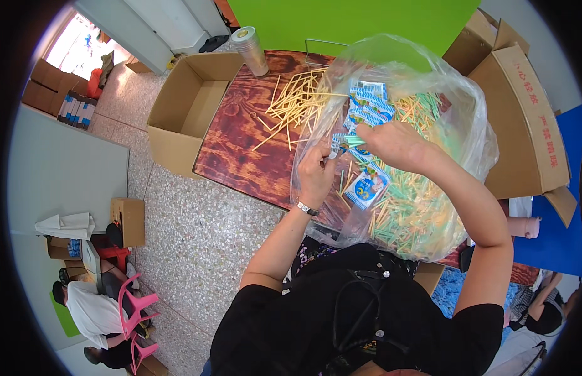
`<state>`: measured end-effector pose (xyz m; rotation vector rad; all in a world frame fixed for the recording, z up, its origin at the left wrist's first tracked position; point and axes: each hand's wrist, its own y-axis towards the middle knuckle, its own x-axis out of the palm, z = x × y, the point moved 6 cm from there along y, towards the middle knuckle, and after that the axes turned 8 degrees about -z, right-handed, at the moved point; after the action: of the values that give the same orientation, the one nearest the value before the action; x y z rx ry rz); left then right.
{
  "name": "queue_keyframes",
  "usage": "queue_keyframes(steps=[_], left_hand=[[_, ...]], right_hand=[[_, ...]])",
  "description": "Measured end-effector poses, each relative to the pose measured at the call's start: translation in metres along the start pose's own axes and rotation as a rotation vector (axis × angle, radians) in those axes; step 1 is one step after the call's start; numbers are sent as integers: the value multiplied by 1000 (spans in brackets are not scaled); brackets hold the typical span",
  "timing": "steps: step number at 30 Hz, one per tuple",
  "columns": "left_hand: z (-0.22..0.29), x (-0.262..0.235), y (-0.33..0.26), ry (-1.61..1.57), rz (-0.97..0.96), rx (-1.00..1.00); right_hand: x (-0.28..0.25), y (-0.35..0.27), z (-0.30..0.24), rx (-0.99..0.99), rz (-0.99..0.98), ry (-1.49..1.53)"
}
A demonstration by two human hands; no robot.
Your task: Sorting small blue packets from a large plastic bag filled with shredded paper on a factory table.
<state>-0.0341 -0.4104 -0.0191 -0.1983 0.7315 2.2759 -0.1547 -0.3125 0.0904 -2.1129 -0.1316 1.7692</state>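
My left hand (317, 174) is closed on the edge of a small clear packet with blue-striped edges (336, 145). In my right hand (391, 145), pinched between thumb and fingers, is a small bunch of thin green sticks (353, 141); their ends are at the packet's mouth, and I cannot tell how far inside they are. Under and beside my hands lie several blue-and-white printed packets (368, 187). A large clear plastic bag (478, 125) spreads around them, with many short green and yellow sticks (410, 213) heaped in it.
Longer yellow sticks (300, 106) lie loose on the reddish wooden table (241, 138). A stack of cups (249, 50) stands at its far left corner. Open cardboard boxes flank the table, one left (178, 141), one right (516, 125). People sit near pink chairs (135, 304) at lower left.
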Motion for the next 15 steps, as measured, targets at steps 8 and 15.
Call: queue_keyframes(steps=[8,15], left_hand=[[18,-7,2,97,-60,225],[23,-7,4,95,-101,294]], right_hand=[[-2,2,14,-281,-197,210],[-11,3,16,-200,-395,347]])
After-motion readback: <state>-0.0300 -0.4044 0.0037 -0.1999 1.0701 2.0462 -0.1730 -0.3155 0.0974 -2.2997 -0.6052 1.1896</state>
